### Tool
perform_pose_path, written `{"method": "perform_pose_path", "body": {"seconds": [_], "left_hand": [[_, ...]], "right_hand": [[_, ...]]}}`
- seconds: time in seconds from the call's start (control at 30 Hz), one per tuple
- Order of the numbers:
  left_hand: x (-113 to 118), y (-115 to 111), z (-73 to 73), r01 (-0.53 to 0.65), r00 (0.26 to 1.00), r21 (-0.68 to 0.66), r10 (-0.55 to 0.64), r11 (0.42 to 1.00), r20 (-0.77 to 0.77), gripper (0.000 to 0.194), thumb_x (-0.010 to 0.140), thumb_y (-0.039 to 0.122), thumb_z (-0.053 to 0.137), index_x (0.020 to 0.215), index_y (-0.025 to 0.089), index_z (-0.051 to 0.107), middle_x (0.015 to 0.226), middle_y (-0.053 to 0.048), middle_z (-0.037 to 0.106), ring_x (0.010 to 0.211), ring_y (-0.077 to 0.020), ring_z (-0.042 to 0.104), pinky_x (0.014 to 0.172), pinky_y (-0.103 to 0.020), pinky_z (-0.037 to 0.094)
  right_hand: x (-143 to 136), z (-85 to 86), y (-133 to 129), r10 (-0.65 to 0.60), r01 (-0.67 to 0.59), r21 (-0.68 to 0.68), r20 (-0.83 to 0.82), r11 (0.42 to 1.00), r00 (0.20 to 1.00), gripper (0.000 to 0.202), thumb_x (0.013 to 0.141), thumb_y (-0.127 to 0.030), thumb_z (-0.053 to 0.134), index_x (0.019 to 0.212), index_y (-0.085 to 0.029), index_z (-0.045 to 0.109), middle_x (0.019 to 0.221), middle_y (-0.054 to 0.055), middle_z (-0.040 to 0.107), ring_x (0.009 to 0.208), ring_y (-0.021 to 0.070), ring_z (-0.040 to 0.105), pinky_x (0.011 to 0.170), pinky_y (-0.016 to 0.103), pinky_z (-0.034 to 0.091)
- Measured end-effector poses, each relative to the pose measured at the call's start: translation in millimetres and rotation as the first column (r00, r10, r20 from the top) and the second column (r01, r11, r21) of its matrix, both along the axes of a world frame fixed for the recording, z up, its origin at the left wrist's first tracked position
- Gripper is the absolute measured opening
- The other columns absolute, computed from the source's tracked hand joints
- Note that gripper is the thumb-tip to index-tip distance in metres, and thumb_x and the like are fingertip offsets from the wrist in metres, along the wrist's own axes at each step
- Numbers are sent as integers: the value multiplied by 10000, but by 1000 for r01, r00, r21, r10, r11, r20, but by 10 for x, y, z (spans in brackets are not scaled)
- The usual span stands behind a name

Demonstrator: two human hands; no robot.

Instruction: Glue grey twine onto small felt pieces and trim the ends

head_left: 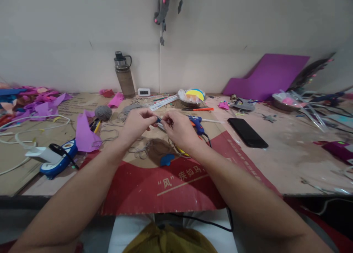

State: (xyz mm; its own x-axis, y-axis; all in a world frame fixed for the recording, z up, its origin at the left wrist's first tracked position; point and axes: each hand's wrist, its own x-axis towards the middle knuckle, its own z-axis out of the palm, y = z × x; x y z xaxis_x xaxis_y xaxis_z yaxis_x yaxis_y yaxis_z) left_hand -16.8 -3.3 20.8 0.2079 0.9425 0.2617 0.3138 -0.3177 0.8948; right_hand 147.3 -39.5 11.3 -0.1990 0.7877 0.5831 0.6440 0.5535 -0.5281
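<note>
Left hand point(138, 123) and right hand point(178, 128) pinching small dark-blue piece point(159, 119) between them, above cardboard point(132, 194); apparently shaping or joining it; next move probably calling for steady fingertips. Glue gun point(197, 125) lying just right.

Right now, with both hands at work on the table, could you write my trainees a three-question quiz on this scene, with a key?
1. True or false: the left hand and right hand come together at a small blue piece.
2. What colour is the flat scrap lying on the cardboard?
A) pink
B) blue
C) green
3. Fill the gap: the black phone lies to the ____ of the glue gun.

Key: 1 true; 2 B; 3 right.
</note>
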Motion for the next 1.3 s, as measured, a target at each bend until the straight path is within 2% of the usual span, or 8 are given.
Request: {"method": "perform_pose_path", "body": {"seconds": [0.17,0.33,0.53,0.67,0.87,1.0,1.17,1.3], "left_hand": [[-13,14,17,-21,989,-78,32,997,144,110,679,242,656,738,149,670,596,-25,654,567,-129,620,446,-193,367],[-1,2,31,-1,966,-171,46,985,255,122,663,235,690,736,140,671,480,8,577,430,-65,488,405,-174,267],[50,-42,62,69,914,-240,35,968,404,108,622,181,695,694,128,635,483,-5,583,431,-78,521,389,-172,278],[62,-32,59,29,902,-229,74,973,426,99,627,171,690,684,124,625,520,-2,591,452,-82,552,395,-171,309],[-41,89,28,-116,871,-179,187,977,455,152,642,217,707,723,140,604,638,9,629,529,-109,642,403,-160,361],[-151,162,67,-139,818,-227,241,964,522,142,660,175,688,766,141,601,705,-1,662,531,-115,657,391,-154,398],[-296,247,184,-122,710,-279,280,952,646,66,709,85,623,723,136,583,688,-17,661,600,-115,680,366,-110,397],[-436,349,275,-175,591,-289,335,941,734,101,751,42,593,704,132,598,665,-1,659,626,-84,676,436,-79,470]], "right_hand": [[-11,6,-8,-13,11,-50,-46,999,999,93,832,-172,517,774,-172,590,749,24,613,693,136,511,674,265,370],[11,-19,34,-34,7,-156,-174,988,984,123,841,-243,537,779,-168,612,732,17,630,687,134,538,665,263,386],[18,-48,80,-52,3,-206,-235,979,971,143,831,-262,547,747,-167,613,701,2,622,664,124,532,645,253,379],[18,-67,100,-45,-1,-195,-233,981,971,161,845,-267,536,747,-164,613,707,4,620,669,125,527,646,253,371],[-65,-88,29,53,-61,-117,-72,991,996,134,866,-190,506,787,-165,611,743,14,621,690,125,513,663,251,361],[-167,-127,-64,162,-156,-57,125,986,979,190,907,-191,451,827,-166,621,817,42,630,776,141,535,724,256,382],[-256,-174,-143,301,-281,-109,388,954,871,226,932,-219,427,924,-172,648,948,79,650,859,162,565,759,271,402],[-286,-166,-189,397,-383,-127,457,915,796,197,920,-217,472,909,-183,666,970,66,668,891,157,569,769,267,395]]}}
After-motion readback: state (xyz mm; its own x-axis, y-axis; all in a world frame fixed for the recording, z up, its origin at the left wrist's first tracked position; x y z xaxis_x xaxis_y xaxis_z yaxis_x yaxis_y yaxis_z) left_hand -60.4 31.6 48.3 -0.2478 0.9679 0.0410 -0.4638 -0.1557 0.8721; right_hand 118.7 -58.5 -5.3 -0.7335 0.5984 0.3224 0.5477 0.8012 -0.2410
